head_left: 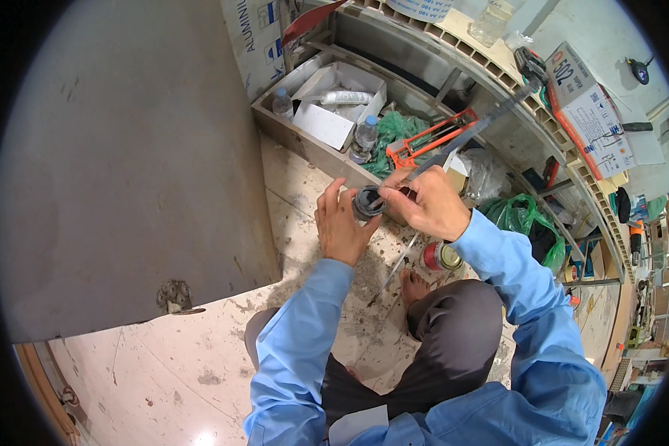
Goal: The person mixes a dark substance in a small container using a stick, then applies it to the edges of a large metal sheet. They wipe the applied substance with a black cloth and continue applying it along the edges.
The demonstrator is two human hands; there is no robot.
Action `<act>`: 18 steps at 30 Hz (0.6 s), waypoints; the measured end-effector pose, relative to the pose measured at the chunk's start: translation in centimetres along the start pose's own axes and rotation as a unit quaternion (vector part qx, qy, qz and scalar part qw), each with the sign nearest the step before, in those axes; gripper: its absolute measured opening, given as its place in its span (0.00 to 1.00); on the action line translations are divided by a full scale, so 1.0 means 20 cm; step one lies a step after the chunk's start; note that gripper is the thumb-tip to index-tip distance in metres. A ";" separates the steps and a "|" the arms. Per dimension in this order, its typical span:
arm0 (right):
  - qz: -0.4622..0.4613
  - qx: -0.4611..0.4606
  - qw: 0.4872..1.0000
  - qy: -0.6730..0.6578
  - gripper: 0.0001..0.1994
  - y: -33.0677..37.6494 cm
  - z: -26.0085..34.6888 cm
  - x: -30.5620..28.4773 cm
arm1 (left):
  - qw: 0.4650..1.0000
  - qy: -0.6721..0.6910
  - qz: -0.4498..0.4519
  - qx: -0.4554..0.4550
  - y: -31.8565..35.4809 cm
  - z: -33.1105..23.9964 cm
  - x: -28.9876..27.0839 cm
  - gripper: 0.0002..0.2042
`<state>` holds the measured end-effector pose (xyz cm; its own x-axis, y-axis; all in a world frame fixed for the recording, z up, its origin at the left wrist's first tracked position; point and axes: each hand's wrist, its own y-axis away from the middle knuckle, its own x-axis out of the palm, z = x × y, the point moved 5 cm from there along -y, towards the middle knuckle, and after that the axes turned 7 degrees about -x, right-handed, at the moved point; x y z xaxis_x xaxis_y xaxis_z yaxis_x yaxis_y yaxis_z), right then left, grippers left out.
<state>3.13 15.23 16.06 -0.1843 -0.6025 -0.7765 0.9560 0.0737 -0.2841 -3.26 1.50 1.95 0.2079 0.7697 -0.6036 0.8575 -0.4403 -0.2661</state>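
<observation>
Left hand (342, 227) cups dark round fitting (367, 202) from left, fingers curled about its rim, held above tiled floor (201, 357) ahead of knees. Right hand (427, 202) pinches thin tool (392, 187) at fitting's open mouth; tip hidden. Judged: work on fitting mid-way, piece not set down, tool engaged. Grey panel (126, 163) stands far left. Behind hands: open box (327, 111) with plastic bottles, orange caulking gun (435, 137). Small tin (442, 256) just beside right forearm; green bags (528, 215) further right.
</observation>
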 end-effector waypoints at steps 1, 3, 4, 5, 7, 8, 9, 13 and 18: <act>0.016 0.003 0.999 -0.033 0.07 0.00 0.00 0.01 | 1.000 0.007 0.003 -0.002 0.00 0.00 0.00 0.30; -0.003 0.048 0.999 0.006 0.07 -0.02 -0.04 0.00 | 1.000 0.020 0.006 -0.008 0.00 0.00 -0.01 0.29; -0.011 0.073 0.997 0.024 0.07 -0.02 -0.06 0.00 | 1.000 0.021 0.002 -0.003 0.00 0.01 -0.01 0.29; -0.040 0.071 0.997 0.018 0.08 -0.03 -0.07 -0.01 | 1.000 0.024 -0.004 -0.001 0.00 0.00 -0.01 0.28; -0.053 0.007 0.999 -0.004 0.07 -0.05 -0.06 0.01 | 0.999 0.040 -0.013 0.005 0.00 0.00 0.00 0.28; -0.056 -0.009 0.998 -0.014 0.07 -0.06 -0.06 0.01 | 0.999 0.050 -0.014 0.007 -0.01 0.00 0.01 0.28; -0.032 0.016 0.999 -0.021 0.07 -0.06 -0.07 0.03 | 0.998 0.058 -0.007 0.003 -0.01 0.01 0.01 0.28; 0.028 0.075 0.997 0.004 0.07 -0.06 -0.10 0.05 | 0.995 0.084 0.033 -0.043 -0.01 0.03 0.02 0.28; -0.027 -0.006 0.999 0.023 0.06 -0.06 -0.06 0.00 | 0.991 0.103 0.051 -0.064 -0.03 0.04 0.01 0.29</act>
<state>1.61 16.04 15.68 -0.2462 -0.5687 -0.7848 0.9416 0.0517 -0.3328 -3.97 1.60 1.40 0.3763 0.8085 -0.4524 0.8773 -0.4680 -0.1067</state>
